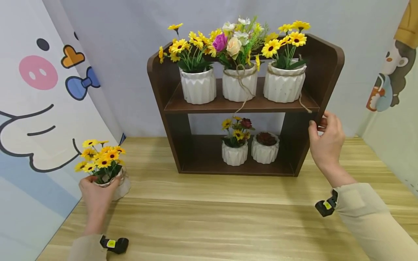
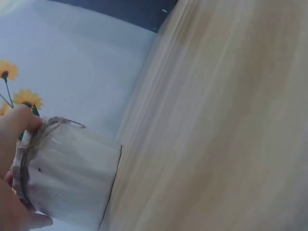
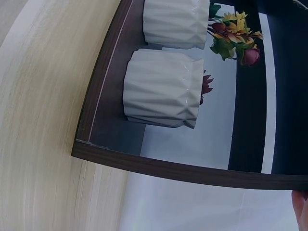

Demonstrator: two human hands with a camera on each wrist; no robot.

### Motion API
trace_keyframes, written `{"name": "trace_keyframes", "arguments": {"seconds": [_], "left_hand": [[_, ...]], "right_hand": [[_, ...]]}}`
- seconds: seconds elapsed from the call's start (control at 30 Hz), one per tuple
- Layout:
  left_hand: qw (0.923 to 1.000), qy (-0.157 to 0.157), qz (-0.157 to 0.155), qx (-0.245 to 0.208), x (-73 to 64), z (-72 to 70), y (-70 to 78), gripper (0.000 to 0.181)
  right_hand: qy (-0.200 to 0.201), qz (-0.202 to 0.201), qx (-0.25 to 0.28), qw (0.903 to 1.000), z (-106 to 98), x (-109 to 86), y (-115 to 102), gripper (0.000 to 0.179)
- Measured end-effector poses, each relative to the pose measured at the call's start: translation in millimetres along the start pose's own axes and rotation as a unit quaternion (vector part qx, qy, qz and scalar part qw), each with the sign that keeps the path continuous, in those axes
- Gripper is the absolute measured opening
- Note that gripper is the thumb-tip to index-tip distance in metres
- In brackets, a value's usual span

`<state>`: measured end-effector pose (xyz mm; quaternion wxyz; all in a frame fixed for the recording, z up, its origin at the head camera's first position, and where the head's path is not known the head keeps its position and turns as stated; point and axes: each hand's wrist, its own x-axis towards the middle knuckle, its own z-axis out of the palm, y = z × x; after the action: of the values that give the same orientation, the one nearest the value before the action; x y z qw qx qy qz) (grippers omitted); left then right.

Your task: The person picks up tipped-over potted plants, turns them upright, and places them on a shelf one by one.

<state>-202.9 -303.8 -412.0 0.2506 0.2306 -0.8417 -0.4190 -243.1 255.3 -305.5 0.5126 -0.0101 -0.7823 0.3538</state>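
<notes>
At the left of the head view, my left hand (image 1: pixel 99 194) grips the rim of a white flower pot (image 1: pixel 121 188) of yellow flowers (image 1: pixel 102 159). In the left wrist view the twine-tied pot (image 2: pixel 72 173) is at the table surface, with thumb and fingers around its upper part. My right hand (image 1: pixel 328 141) holds the right side panel of a dark brown two-tier shelf (image 1: pixel 241 106), thumb at its front edge and the other fingers partly hidden behind it. Only a bit of that hand shows in the right wrist view.
Three white pots (image 1: pixel 198 87) of flowers stand on the upper tier. Below are a small pot (image 1: pixel 234 154) with yellow and dark red flowers and a pot (image 1: pixel 265 152) with a dark red succulent. A cartoon-printed panel (image 1: pixel 42 119) rises at the left of the wooden table (image 1: pixel 209 214).
</notes>
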Motion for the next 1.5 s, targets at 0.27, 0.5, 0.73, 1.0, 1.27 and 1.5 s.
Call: {"name": "trace_keyframes", "arguments": {"seconds": [0.27,0.5,0.73,1.0,1.27,1.5], "left_hand": [[0.9981,-0.034,-0.048,-0.02,-2.3,1.8,11.2,0.097],[0.9944,-0.055,-0.051,0.076,2.8,8.9,18.4,0.121],[0.9951,-0.011,-0.018,0.097,7.2,12.6,15.8,0.107],[0.9941,-0.038,-0.019,0.1,10.1,7.9,14.6,0.098],[0.991,-0.094,0.065,0.07,-0.4,6.5,25.4,0.083],[0.9686,-0.155,0.171,0.094,-8.2,10.7,47.3,0.08]], "right_hand": [[-0.002,0.002,-0.004,1.0,-1.4,0.5,0.7,0.025],[-0.004,0.002,-0.006,1.0,-1.9,-1.4,2.3,0.025],[-0.005,0.003,-0.002,1.0,0.9,-4.6,3.7,0.025],[-0.007,0.0,-0.007,0.9999,1.6,-1.7,3.1,0.025],[-0.009,-0.001,-0.009,0.9999,0.8,0.8,3.1,0.025],[-0.008,-0.001,-0.01,0.9999,-0.2,2.0,1.5,0.025]]}}
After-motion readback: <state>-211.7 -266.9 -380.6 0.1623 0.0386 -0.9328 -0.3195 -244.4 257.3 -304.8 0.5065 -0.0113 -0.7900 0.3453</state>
